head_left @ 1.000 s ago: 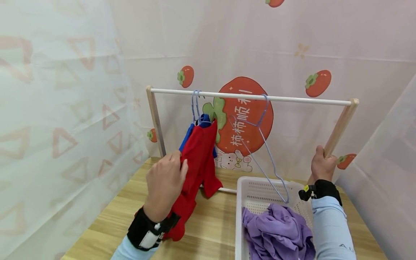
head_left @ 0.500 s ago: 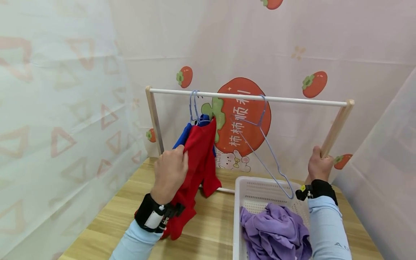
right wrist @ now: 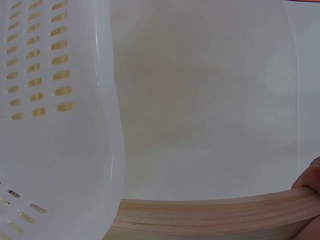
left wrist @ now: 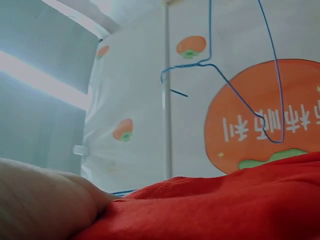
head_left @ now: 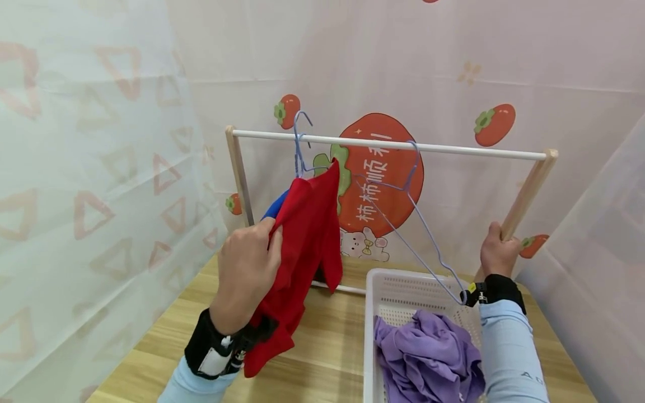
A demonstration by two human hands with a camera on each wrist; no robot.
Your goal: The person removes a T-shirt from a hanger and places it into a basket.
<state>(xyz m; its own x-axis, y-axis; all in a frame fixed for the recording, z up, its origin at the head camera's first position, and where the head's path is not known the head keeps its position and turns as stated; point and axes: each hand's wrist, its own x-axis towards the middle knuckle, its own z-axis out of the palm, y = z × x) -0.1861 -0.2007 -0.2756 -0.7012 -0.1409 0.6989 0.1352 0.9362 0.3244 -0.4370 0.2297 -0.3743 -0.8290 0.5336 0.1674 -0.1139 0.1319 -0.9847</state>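
My left hand [head_left: 247, 268] pinches the near shoulder of a red shirt [head_left: 302, 235], which hangs on a blue wire hanger [head_left: 296, 126]. That hanger's hook stands above the white bar [head_left: 353, 141] of a clothes rack. Behind the shirt a strip of blue cloth [head_left: 275, 206] shows, mostly hidden, with a second hook at the bar. In the left wrist view the red shirt [left wrist: 225, 207] fills the bottom beside the hand [left wrist: 45, 202]. My right hand [head_left: 499, 252] grips the rack's right wooden post [head_left: 529, 193]; the right wrist view shows fingers [right wrist: 311, 177] on the wood.
A bare blue hanger [head_left: 428, 232] hangs on the bar, over a white perforated basket [head_left: 370, 336] holding crumpled purple cloth [head_left: 428, 358]. The rack stands on a wood-grain table [head_left: 166, 341]. Printed curtains [head_left: 428, 73] enclose the back and sides.
My left hand has raised the red shirt, and its hanger's hook has come up off the bar. The bare hanger has swung slightly. My right hand keeps its grip on the post.
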